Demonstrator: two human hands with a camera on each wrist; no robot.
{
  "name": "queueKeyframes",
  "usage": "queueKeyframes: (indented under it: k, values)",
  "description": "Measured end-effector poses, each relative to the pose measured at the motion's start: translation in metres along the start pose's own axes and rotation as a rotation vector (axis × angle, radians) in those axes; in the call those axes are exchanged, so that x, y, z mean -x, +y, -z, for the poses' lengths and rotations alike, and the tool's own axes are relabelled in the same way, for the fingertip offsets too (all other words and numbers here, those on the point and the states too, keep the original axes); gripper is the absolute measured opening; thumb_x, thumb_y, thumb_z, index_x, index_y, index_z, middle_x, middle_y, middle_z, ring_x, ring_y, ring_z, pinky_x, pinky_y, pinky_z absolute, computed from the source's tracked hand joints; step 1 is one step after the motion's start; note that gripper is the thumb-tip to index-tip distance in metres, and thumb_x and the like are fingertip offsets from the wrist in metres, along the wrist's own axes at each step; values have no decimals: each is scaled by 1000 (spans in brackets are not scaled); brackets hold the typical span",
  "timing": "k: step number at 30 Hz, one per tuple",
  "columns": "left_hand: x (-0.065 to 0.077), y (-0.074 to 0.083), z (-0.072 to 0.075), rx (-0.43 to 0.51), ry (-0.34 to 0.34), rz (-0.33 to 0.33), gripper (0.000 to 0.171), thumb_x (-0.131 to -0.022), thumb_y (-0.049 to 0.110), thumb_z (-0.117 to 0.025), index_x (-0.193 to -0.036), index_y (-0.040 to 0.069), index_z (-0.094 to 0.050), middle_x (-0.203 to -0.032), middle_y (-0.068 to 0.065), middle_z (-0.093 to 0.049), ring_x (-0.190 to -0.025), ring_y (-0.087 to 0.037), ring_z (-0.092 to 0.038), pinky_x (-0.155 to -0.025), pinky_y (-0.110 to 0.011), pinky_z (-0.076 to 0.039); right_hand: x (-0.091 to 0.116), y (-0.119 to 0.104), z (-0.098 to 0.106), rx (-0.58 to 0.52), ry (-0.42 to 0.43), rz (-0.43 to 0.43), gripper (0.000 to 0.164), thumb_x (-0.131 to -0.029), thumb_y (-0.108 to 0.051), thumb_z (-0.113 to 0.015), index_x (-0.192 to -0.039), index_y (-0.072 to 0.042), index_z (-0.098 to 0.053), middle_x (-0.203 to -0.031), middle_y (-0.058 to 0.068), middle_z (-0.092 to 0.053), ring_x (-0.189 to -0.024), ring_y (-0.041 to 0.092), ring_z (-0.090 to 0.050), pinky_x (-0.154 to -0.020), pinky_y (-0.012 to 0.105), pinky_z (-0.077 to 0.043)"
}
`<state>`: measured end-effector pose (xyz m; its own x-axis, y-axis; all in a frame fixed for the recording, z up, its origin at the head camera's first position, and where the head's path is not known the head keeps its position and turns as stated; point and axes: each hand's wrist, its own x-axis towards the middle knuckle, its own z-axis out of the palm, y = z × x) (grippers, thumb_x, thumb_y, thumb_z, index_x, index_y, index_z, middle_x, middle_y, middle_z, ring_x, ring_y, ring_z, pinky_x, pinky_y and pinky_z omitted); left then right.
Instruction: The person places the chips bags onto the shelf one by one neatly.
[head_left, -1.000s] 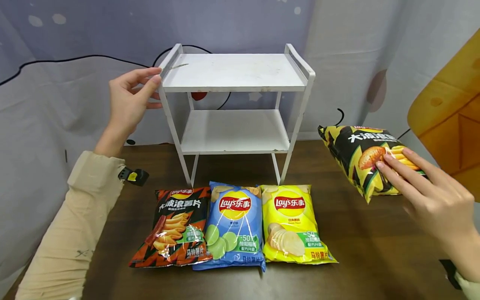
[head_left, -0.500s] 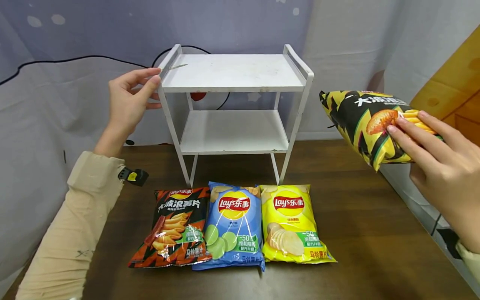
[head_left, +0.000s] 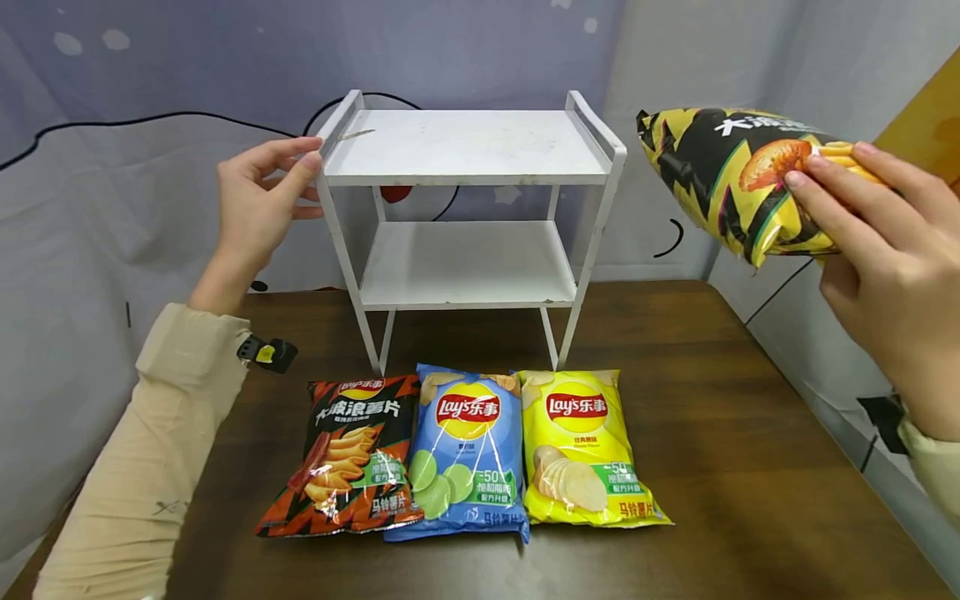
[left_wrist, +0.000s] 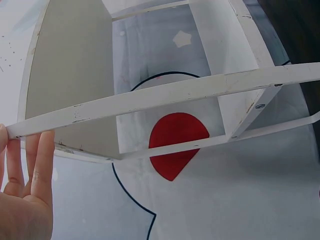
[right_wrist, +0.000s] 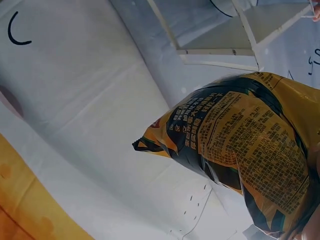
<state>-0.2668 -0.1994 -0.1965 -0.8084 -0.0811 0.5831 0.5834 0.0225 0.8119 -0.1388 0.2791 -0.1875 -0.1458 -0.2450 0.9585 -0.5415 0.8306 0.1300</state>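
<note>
On the far left, my beige sleeve (head_left: 127, 467) crosses the left side of the brown wood-look desk (head_left: 720, 475), with a small black device (head_left: 276, 354) at the cuff. The fingers of my left hand (head_left: 258, 200) are clamped on the left front frame of a white two-shelf rack (head_left: 465, 179), close to its top; the left wrist view shows the thumb on one side of the bar and other fingers on the opposite side. A thin black cable (head_left: 187, 113) runs behind that hand along the pale curtain (head_left: 480, 50).

The rack stands towards the desk's far edge. Between it and the near edge, three plump foil chip bags lie in a row, printed fronts up: first a black and orange-red bag (head_left: 352, 458), whose lower right corner overlaps the next; then a blue bag (head_left: 467, 454) with green lime slices; then a bright yellow bag (head_left: 588, 450), touching the blue one at the top.

At the right, the fingers of my right hand (head_left: 892, 225) are clamped on a glossy black and yellow chip bag (head_left: 750, 179), three of them across its front, the thumb tip hidden underneath. I hold it tilted in the air above the desk's far right corner, apart from the rack.
</note>
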Motion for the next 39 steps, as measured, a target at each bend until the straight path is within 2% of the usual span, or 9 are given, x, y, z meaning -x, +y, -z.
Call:
queueKeyframes:
  k: [4, 7, 11, 15, 18, 25, 31, 39]
  values:
    - [0, 0, 0, -3, 3, -6, 21, -85, 8, -72, -106, 5, -73, -75, 1, -62, -54, -7, -64, -50, -19, -58, -12, 4, -7, 14, 4, 0, 58, -76, 13, -36, -114, -13, -72, -115, 12, -69, -120, 35, -58, -110, 43, -44]
    - [0, 0, 1, -1, 5, -7, 21, -84, 8, -72, -106, 5, -73, -75, 0, -61, -54, -7, -64, -50, -19, -58, -21, 6, -16, 28, 58, 18, 60, -76, 11, -33, -111, -16, -73, -113, 8, -71, -117, 34, -61, -106, 46, -47]
    - [-1, 0, 1, 4, 9, 0, 22, -84, 8, -73, -106, 5, -74, -75, 0, -61, -54, -8, -64, -50, -19, -58, -33, 6, -31, 87, 143, 48, 63, -75, 10, -30, -106, -20, -76, -108, 0, -73, -111, 28, -65, -88, 58, -53]
    - [-1, 0, 1, 3, 10, 1, 22, -84, 8, -72, -106, 6, -74, -75, 1, -62, -54, -8, -64, -51, -19, -58, -43, 3, -41, 128, 167, 71, 62, -77, 11, -31, -104, -22, -76, -107, -4, -73, -108, 25, -67, -78, 62, -53]
    - [-1, 0, 0, 1, 7, -4, 21, -85, 8, -72, -106, 6, -73, -76, 1, -62, -54, -7, -64, -51, -18, -58, -50, 0, -46, 134, 158, 82, 58, -81, 9, -34, -105, -23, -76, -107, -5, -73, -109, 24, -67, -78, 60, -54]
    - [-2, 0, 0, 22, 6, -7, 21, -84, 7, -73, -105, 5, -74, -74, 0, -61, -53, -8, -63, -50, -19, -57, -68, -11, -64, 138, 136, 121, 60, -80, 8, -34, -109, -27, -74, -110, -9, -72, -111, 20, -66, -70, 63, -52]
    - [-1, 1, 2, 31, 11, 6, 21, -84, 7, -72, -105, 4, -73, -75, 0, -62, -53, -9, -63, -50, -19, -58, -78, -25, -83, 92, 102, 175, 47, -91, 2, -40, -110, -24, -74, -110, -4, -72, -111, 22, -65, -74, 59, -55]
    - [0, 2, 4, 64, 17, 15, 21, -83, 5, -73, -104, 3, -73, -73, -1, -61, -52, -9, -63, -49, -20, -58, -92, -44, -103, 77, 55, 263, 37, -97, -6, -44, -116, -22, -71, -113, -2, -71, -113, 23, -64, -78, 54, -57]
